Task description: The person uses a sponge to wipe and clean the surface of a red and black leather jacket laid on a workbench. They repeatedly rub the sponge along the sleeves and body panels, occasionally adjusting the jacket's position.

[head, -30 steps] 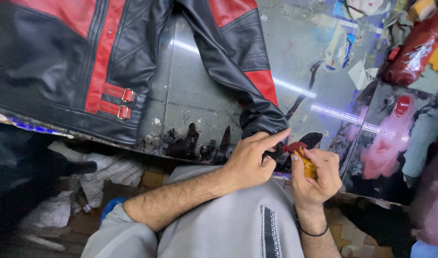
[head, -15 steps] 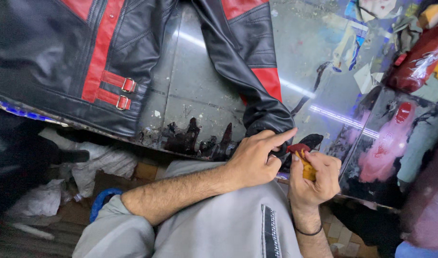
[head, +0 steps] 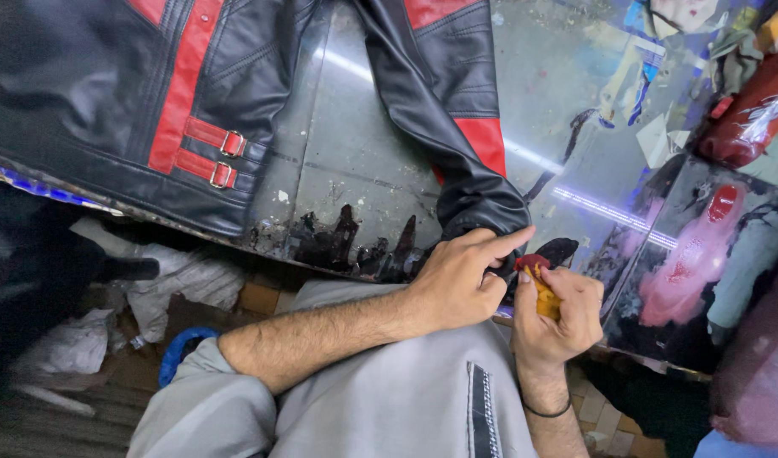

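So no real containers here, just a red plastic-wrapped bundle [head: 749,106] top right. Left hand [head: 457,280] pinches the cuff of the black & red leather jacket [head: 457,161], index finger out. Right hand [head: 554,318] is closed round a yellow sponge [head: 543,293] w/ a red-stained tip, right by the cuff. Jacket lies flat on a shiny, paint-stained metal table [head: 355,161]; rags [head: 181,276] on the floor below.

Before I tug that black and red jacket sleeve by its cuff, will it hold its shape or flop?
Probably floppy: the sleeve lies creased and bent on the glossy worktop. It may slide easily there. The left hand pinning the cuff suggests it shifts when rubbed.
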